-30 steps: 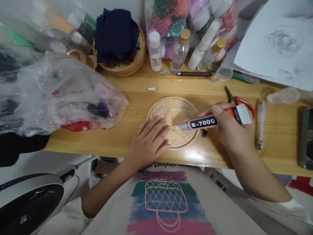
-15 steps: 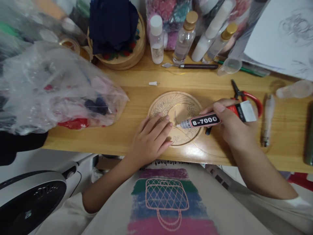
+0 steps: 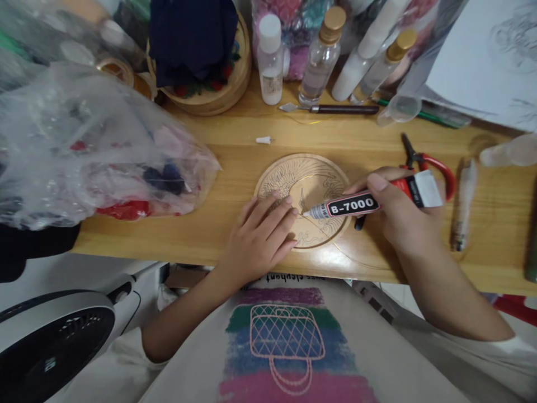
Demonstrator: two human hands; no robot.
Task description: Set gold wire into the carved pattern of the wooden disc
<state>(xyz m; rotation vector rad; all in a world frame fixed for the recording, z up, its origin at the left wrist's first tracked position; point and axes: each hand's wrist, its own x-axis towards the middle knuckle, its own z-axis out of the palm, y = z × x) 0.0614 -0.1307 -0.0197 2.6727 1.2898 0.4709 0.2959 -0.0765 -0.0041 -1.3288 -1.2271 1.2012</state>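
Note:
A round wooden disc [image 3: 310, 176] with an engraved line drawing lies on the wooden table [image 3: 235, 162] in front of me. My left hand [image 3: 260, 238] rests flat on the disc's left edge, fingers stretched out and holding it down. My right hand [image 3: 398, 215] is closed around a B-7000 glue tube [image 3: 356, 204], black and red, held almost level. The tube's fine nozzle tip touches the disc near its middle, right beside my left fingertips.
A big clear plastic bag [image 3: 92, 151] of coloured bits fills the table's left. Several bottles [image 3: 321, 56], a wooden hoop with dark cloth [image 3: 197, 50] and a dark-handled tool [image 3: 335, 109] stand at the back. Red-handled pliers [image 3: 423, 162] lie right. A small white cap [image 3: 263, 140] lies loose. A fan [image 3: 50, 352] sits below.
The view has shifted slightly, so everything sits a little higher in frame. The tube's tip stays on the disc near my left fingertips; both hands have barely moved.

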